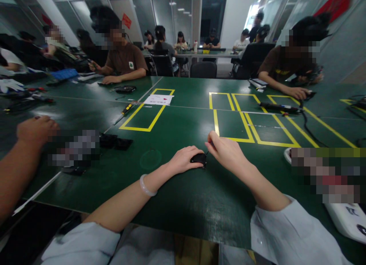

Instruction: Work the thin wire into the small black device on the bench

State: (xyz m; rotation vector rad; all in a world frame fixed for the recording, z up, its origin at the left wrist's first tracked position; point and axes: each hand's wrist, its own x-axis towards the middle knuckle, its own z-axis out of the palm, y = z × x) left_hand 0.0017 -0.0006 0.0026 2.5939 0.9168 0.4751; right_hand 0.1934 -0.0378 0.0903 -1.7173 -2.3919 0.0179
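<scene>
My left hand wraps around a small black rounded object, perhaps a computer mouse, and rests with it on the green table. The far side of that object faces my right hand. Its fingers are pinched together just to the right of and above the object. A thin dark piece shows below the right fingertips, against the object's edge; most of it is hidden, so I cannot tell its kind. A pale bracelet circles my left wrist.
Yellow tape rectangles and a paper label mark the table. A yellow-and-black screwdriver lies at left, near black parts. A white tray stands at right. Another person's arm reaches in from the left; co-workers sit opposite.
</scene>
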